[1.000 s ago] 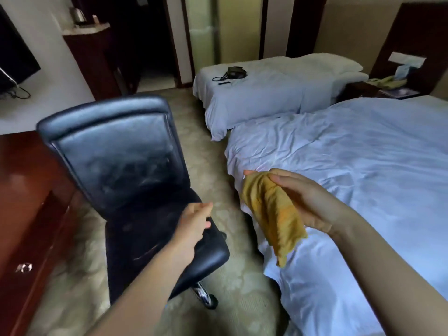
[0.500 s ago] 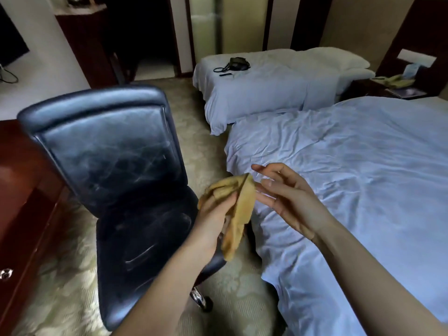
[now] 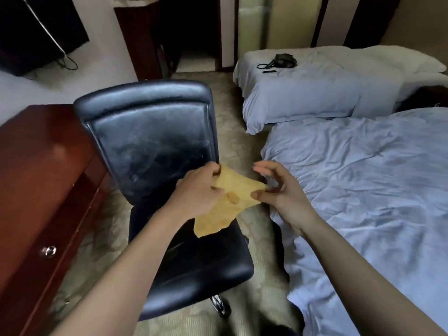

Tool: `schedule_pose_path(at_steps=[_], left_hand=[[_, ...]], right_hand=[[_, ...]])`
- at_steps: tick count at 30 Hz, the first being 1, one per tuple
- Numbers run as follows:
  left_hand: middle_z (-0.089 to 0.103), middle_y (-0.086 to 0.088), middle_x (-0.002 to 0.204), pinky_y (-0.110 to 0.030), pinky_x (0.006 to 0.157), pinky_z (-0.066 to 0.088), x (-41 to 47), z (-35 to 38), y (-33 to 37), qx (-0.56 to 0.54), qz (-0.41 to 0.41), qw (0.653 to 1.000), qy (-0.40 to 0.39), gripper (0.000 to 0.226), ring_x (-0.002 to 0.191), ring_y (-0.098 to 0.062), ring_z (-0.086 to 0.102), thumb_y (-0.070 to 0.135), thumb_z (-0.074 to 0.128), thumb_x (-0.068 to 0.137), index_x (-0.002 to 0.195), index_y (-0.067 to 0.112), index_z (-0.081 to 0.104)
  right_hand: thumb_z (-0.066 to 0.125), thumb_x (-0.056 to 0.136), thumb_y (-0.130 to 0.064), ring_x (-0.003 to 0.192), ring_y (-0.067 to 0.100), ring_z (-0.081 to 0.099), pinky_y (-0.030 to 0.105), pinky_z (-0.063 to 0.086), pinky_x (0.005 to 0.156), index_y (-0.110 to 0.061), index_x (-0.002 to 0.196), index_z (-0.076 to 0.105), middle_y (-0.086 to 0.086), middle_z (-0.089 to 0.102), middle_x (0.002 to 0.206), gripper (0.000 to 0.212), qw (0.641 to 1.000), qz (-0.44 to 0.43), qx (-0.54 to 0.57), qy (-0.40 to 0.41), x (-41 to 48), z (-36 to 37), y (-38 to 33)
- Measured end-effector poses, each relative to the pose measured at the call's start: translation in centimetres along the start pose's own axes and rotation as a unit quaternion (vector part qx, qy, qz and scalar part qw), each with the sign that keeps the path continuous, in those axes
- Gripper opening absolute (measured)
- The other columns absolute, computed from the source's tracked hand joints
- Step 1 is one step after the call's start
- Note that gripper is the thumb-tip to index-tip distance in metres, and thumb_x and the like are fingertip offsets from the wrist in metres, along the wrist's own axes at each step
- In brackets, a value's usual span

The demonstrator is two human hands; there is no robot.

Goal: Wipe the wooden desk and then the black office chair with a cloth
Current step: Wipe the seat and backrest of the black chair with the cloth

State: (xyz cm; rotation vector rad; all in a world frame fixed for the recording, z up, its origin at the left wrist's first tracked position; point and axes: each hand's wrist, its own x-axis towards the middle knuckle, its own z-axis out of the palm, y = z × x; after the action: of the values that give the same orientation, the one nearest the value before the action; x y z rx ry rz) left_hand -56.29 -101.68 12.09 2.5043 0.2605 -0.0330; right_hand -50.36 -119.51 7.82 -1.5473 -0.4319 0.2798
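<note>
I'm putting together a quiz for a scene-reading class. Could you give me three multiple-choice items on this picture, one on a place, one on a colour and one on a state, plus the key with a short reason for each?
1. Where does the chair stand?
A. between the desk and the near bed
B. on top of a bed
C. against the far wall

2. What colour is the cloth?
A. white
B. yellow
C. red

3. How is the cloth held?
A. by the left hand and the right hand together
B. it lies flat on the desk
C. it is draped over the chair back

Key:
1 A: the desk is on the left of the chair in the picture and the near bed is on the right.
2 B: the fabric is plainly yellow.
3 A: the left hand grips one side and the right hand pinches a corner, above the seat.
</note>
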Motion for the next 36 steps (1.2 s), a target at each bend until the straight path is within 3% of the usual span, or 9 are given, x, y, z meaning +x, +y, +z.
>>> schedule_pose_path(at_steps=[3, 6, 15, 18, 20, 24, 27, 31, 36], left_hand=[[0.06, -0.002, 0.099, -0.032, 0.078, 0.051, 0.4, -0.7, -1.5, -0.11, -0.058, 0.988, 0.086, 0.045, 0.088, -0.015, 0.058, 0.016, 0.068, 0.082, 0.111, 0.03, 0.037], [0.06, 0.006, 0.095, -0.042, 0.094, 0.044, 1.7, -0.1, -2.2, -0.045, -0.062, 0.985, 0.155, 0.042, 0.097, -0.018, 0.055, 0.014, 0.064, 0.083, 0.115, 0.034, 0.045], [0.043, 0.007, 0.106, -0.048, 0.113, 0.011, 6.1, 2.3, -2.9, 0.112, -0.211, 0.941, 0.241, 0.015, 0.111, -0.019, 0.036, 0.02, 0.059, 0.087, 0.096, 0.031, 0.061], [0.052, 0.005, 0.1, -0.045, 0.094, 0.04, 5.6, 2.3, -2.7, -0.152, -0.234, 0.933, 0.225, 0.007, 0.097, -0.018, 0.049, 0.027, 0.063, 0.078, 0.077, 0.028, 0.056], [0.054, 0.004, 0.078, -0.037, 0.071, 0.042, 4.6, 2.6, -2.9, -0.327, -0.229, 0.887, 0.23, 0.013, 0.074, -0.014, 0.052, 0.025, 0.065, 0.078, 0.072, 0.02, 0.054], [0.051, -0.004, 0.073, -0.029, 0.067, 0.039, 2.3, 4.6, -4.0, -0.438, -0.282, 0.804, 0.287, 0.01, 0.07, -0.016, 0.05, 0.013, 0.065, 0.085, 0.082, 0.014, 0.055], [0.056, 0.002, 0.072, -0.021, 0.068, 0.043, 0.4, 6.8, -5.0, -0.422, -0.345, 0.772, 0.327, 0.012, 0.07, -0.011, 0.053, 0.01, 0.068, 0.083, 0.081, 0.016, 0.058], [0.056, 0.006, 0.075, -0.015, 0.065, 0.043, -2.8, 9.2, -5.9, -0.395, -0.382, 0.755, 0.358, 0.011, 0.069, -0.006, 0.051, 0.011, 0.069, 0.083, 0.083, 0.015, 0.059], [0.056, 0.011, 0.075, -0.024, 0.072, 0.043, -6.5, 11.2, -6.9, -0.352, -0.4, 0.74, 0.411, 0.011, 0.073, -0.007, 0.052, 0.019, 0.067, 0.086, 0.079, 0.021, 0.057]], right_hand=[[0.073, 0.073, 0.008, 0.093, 0.004, 0.057, 0.016, 0.048, 0.081, -0.032, 0.105, 0.061, -0.015, 0.063, 0.11, 0.052, 1.0, -0.011, -0.011, -0.026, 2.9, 0.2, 0.9], [0.079, 0.07, -0.002, 0.07, -0.008, 0.056, 0.006, 0.045, 0.068, -0.031, 0.107, 0.061, -0.018, 0.064, 0.081, 0.05, 0.994, -0.051, -0.079, -0.058, 5.5, 0.8, 2.4], [0.066, 0.084, -0.011, 0.08, -0.005, 0.051, 0.0, 0.032, 0.076, -0.017, 0.098, 0.071, -0.015, 0.061, 0.091, 0.016, 0.929, -0.155, -0.275, -0.194, 15.6, 0.4, 3.7], [0.06, 0.086, -0.011, 0.085, 0.006, 0.056, 0.015, 0.04, 0.076, -0.016, 0.089, 0.064, -0.009, 0.063, 0.086, 0.008, 0.934, -0.002, -0.067, -0.352, 17.5, 0.5, 3.6], [0.061, 0.084, -0.019, 0.086, 0.015, 0.06, 0.026, 0.047, 0.076, -0.012, 0.093, 0.06, 0.002, 0.063, 0.087, 0.011, 0.881, 0.162, 0.151, -0.418, 17.8, 1.1, 4.4], [0.056, 0.084, -0.037, 0.109, 0.02, 0.062, 0.031, 0.053, 0.082, -0.014, 0.123, 0.057, 0.006, 0.066, 0.118, 0.045, 0.753, 0.355, 0.248, -0.495, 14.8, 3.1, 8.0], [0.05, 0.089, -0.036, 0.114, 0.021, 0.06, 0.034, 0.051, 0.087, -0.012, 0.127, 0.056, 0.009, 0.063, 0.123, 0.046, 0.715, 0.438, 0.247, -0.485, 10.1, 4.5, 11.1], [0.063, 0.086, -0.027, 0.109, 0.029, 0.062, 0.034, 0.052, 0.084, -0.006, 0.121, 0.062, 0.027, 0.061, 0.116, 0.041, 0.766, 0.394, 0.21, -0.462, 5.3, 6.1, 12.8], [0.062, 0.088, -0.034, 0.074, 0.013, 0.058, 0.027, 0.046, 0.069, -0.018, 0.075, 0.062, -0.001, 0.061, 0.072, 0.022, 0.902, 0.227, -0.052, -0.365, 2.4, 8.6, 12.8]])
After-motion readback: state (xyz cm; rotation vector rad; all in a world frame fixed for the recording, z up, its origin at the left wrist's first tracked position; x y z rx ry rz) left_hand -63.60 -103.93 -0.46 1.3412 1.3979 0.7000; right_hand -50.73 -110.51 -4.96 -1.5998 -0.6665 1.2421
